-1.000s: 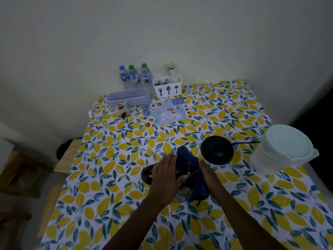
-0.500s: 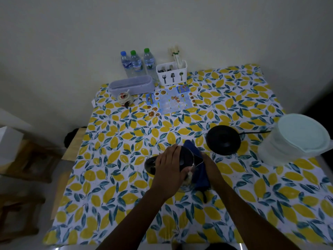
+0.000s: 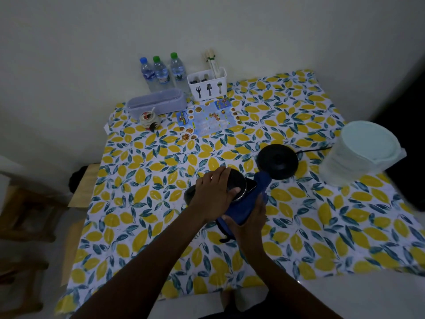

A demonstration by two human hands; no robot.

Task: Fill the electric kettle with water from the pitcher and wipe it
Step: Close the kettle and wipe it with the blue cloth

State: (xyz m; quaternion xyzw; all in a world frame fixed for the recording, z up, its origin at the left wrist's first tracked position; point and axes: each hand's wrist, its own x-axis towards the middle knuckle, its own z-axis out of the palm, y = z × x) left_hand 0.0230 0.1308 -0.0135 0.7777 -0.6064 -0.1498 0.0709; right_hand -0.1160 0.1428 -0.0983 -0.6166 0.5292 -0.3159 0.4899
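The electric kettle [image 3: 239,184], dark-lidded with a shiny metal rim, stands in the middle of the lemon-print table [image 3: 147,171]. My left hand [image 3: 212,194] lies over its lid and grips it from above. My right hand [image 3: 249,217] presses a blue cloth [image 3: 249,199] against the kettle's right side; the cloth hides most of the body. The kettle's black round base [image 3: 277,164] sits empty just to the right, its cord running off right. The pale lidded pitcher [image 3: 361,153] stands at the table's right edge, apart from both hands.
Against the far wall stand three water bottles [image 3: 161,72], a white cutlery caddy [image 3: 207,85] and a lilac box [image 3: 157,103]. A small jar [image 3: 149,119] and a printed leaflet [image 3: 208,119] lie in front of them. Wooden stools [image 3: 25,215] are to the left, below table level.
The camera has tilted, so the table sits lower in view. My right hand has slid the blue cloth down and around the kettle's side. My left hand stays on the lid.
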